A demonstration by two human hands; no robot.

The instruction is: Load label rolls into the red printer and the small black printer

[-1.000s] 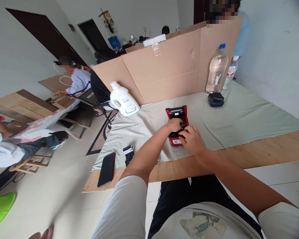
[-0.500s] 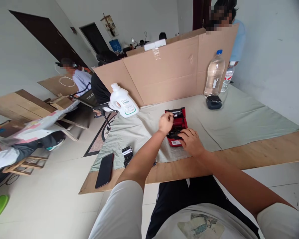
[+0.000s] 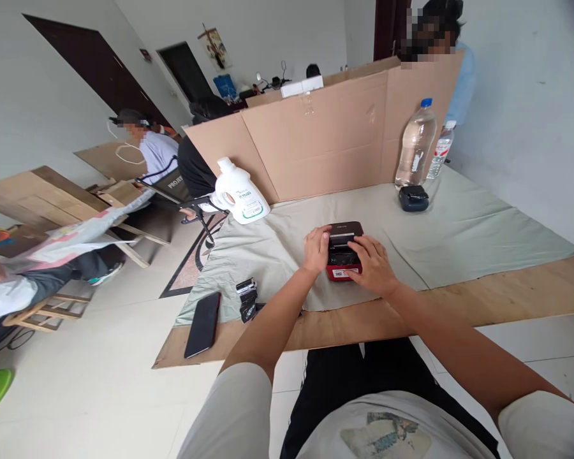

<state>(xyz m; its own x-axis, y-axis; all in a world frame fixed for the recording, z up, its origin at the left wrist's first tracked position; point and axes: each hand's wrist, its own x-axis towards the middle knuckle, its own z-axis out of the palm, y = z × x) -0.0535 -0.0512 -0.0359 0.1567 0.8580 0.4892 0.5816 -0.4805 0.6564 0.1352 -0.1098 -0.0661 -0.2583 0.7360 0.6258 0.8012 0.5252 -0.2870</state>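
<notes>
Red-and-black device (image 3: 340, 255), newly folded over, apparently near closed: left hand (image 3: 316, 250) narrowly gripping its left edge, right hand (image 3: 374, 264), fingers wide, clasping its right.

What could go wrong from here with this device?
Your left hand and right hand touch the red and black device near its lid, so a finger might get pinched. Your left forearm is close to the loose black strip and could drag it. The phone lies near the edge of the table and might get knocked off.
</notes>
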